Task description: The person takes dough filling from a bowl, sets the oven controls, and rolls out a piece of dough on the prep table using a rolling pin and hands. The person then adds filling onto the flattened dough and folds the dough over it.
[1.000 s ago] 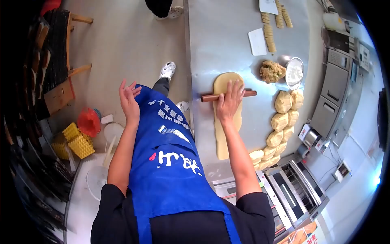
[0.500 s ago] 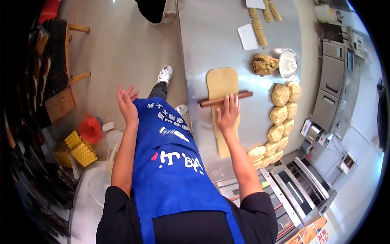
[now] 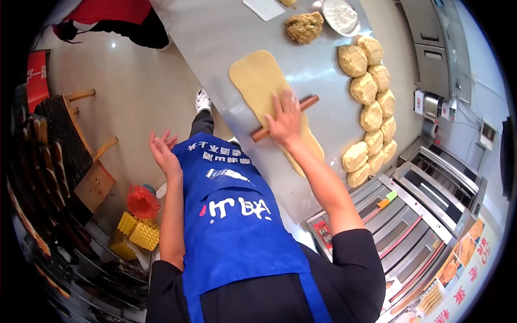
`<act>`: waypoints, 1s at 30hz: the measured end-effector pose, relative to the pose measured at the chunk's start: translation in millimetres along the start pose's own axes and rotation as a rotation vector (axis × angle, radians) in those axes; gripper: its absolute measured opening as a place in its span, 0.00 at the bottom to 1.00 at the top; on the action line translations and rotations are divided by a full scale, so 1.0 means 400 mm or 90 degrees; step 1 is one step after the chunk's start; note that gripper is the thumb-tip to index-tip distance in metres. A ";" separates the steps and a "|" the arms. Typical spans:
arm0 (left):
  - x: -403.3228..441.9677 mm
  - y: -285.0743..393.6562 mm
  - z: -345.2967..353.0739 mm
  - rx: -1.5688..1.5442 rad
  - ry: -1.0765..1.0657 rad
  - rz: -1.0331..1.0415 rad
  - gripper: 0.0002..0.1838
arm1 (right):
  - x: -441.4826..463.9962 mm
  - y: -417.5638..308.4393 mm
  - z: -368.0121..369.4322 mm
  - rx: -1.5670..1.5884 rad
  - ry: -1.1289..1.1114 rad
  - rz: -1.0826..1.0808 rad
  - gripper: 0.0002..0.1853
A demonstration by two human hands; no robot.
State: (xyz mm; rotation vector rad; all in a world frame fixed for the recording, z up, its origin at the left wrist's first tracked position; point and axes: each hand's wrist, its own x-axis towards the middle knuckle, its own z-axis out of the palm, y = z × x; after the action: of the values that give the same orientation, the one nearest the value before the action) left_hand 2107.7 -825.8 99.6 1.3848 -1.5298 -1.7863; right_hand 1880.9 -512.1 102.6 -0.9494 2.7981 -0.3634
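My right hand [image 3: 285, 118] lies with spread fingers on a brown rolling pin [image 3: 308, 103], pressing it across a long flat sheet of yellow dough [image 3: 257, 78]. The pin lies slantwise, its ends sticking out past both sides of the dough. My left hand [image 3: 163, 152] hangs in the air left of the metal table [image 3: 207, 32], fingers loosely apart and holding nothing. Right of the sheet, several round dough pieces [image 3: 371, 116] stand in rows. Beyond it are a lump of brownish filling [image 3: 304, 28] and a metal bowl of white powder [image 3: 340, 16].
A white scraper [image 3: 264, 7] lies at the table's far end. An oven with trays [image 3: 404, 237] stands at the near right. On the left are a wooden stool [image 3: 81, 124], a red basket [image 3: 143, 201] and yellow crates [image 3: 139, 230]. Another person in red and black [image 3: 124, 19] stands at the upper left.
The view has turned, so the table now slants. My right hand remains on the pin, which is still across the dough. More of the other person shows. My left hand stays raised and empty.
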 end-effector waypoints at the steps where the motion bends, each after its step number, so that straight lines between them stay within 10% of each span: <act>1: -0.002 -0.012 -0.003 -0.008 0.011 -0.030 0.28 | -0.096 0.046 0.007 0.022 0.038 -0.021 0.41; 15: -0.060 0.103 0.141 0.089 -0.152 0.083 0.29 | -0.024 0.029 0.007 0.015 0.121 0.026 0.37; 23: -0.151 0.026 0.134 0.107 -0.189 0.065 0.29 | -0.534 0.190 -0.076 -0.019 0.019 0.038 0.39; 30: -0.157 0.079 0.211 0.147 -0.253 0.146 0.28 | -0.309 0.117 -0.058 0.057 0.090 0.094 0.42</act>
State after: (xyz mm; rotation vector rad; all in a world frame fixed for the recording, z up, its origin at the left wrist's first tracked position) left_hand 2052.7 -743.1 146.0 0.9295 -2.0639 -1.8591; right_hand 1945.5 -396.0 121.2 -0.7204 2.9269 -0.5479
